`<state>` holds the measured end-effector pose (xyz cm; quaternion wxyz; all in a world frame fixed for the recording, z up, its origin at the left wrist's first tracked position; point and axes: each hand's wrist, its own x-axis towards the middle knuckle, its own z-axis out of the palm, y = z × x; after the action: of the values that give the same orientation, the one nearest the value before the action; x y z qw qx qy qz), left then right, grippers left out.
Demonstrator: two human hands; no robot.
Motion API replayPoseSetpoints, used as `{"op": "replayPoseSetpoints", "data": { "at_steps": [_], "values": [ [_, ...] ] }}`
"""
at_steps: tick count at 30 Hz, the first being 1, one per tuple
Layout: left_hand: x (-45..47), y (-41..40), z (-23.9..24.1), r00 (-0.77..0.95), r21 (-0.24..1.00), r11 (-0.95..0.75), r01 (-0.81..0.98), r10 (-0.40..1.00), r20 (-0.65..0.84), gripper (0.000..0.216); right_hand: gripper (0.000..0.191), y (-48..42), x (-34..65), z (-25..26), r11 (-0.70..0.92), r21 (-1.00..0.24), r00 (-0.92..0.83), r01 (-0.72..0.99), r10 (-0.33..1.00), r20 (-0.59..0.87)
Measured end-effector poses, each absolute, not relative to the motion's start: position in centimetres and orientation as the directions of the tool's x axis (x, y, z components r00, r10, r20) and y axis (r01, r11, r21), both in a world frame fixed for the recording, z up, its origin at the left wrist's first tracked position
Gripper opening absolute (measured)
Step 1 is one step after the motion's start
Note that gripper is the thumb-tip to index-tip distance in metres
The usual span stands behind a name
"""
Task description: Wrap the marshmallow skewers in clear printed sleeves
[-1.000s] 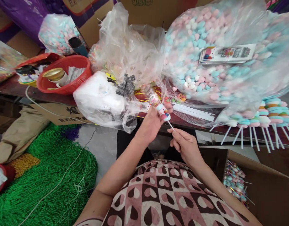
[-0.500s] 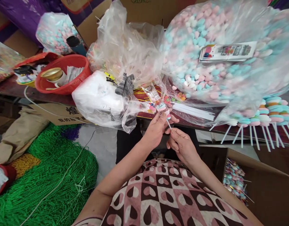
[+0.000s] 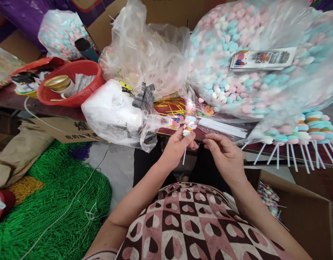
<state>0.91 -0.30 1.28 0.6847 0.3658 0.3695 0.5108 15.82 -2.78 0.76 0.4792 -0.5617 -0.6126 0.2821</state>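
Note:
My left hand [image 3: 175, 148] is closed round the lower end of a marshmallow stick [image 3: 190, 124], which stands nearly upright. Pink, white and blue sweets show on it inside a clear printed bag, and its white stick pokes out below my fingers. To the right, apart from it, my right hand [image 3: 228, 156] has loosely bent fingers with nothing visible in them. Beyond my left hand lie yellow twist ties [image 3: 170, 107] and a printed wrapper [image 3: 174, 121]. White sticks [image 3: 223, 127] lie in clear plastic beyond my right hand.
A huge bag of pastel marshmallows [image 3: 237, 83] fills the back right. Several skewered marshmallows [image 3: 315, 131] overhang the table edge at right. A red basket [image 3: 87, 88] stands at left. A carton [image 3: 304, 216] sits low at right, green bead strings [image 3: 60, 195] low at left.
The marshmallow stick has swung from leaning left to nearly upright in my left hand. My right hand has let go of its white stick and moved right and slightly up.

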Motion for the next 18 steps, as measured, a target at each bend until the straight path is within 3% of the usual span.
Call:
{"op": "replayPoseSetpoints", "data": {
  "at_steps": [3, 6, 12, 18],
  "values": [
    [1.1, -0.7, 1.2, 0.299, 0.861, 0.276, -0.427, 0.942, -0.154, 0.029, 0.014, -1.9, 15.7, 1.5, 0.356, -0.796, 0.035, 0.49, 0.904, 0.427],
    [1.1, -1.0, 1.1, 0.377, 0.846, 0.331, -0.419, 0.91, -0.17, 0.028, 0.015, -1.6, 15.2, 1.9, 0.433, -0.74, -0.031, 0.515, 0.872, 0.488],
    [0.9, -0.7, 0.8, 0.468, 0.789, 0.428, -0.44, 0.86, -0.205, 0.022, 0.015, -1.9, 15.1, 1.5, 0.423, -0.729, -0.048, 0.538, 0.879, 0.475],
    [1.2, -1.1, 0.4, 0.372, 0.817, 0.386, -0.428, 0.899, -0.23, 0.022, 0.015, -2.0, 14.6, 1.1, 0.312, -0.778, 0.035, 0.545, 0.919, 0.393]
  ]
}}
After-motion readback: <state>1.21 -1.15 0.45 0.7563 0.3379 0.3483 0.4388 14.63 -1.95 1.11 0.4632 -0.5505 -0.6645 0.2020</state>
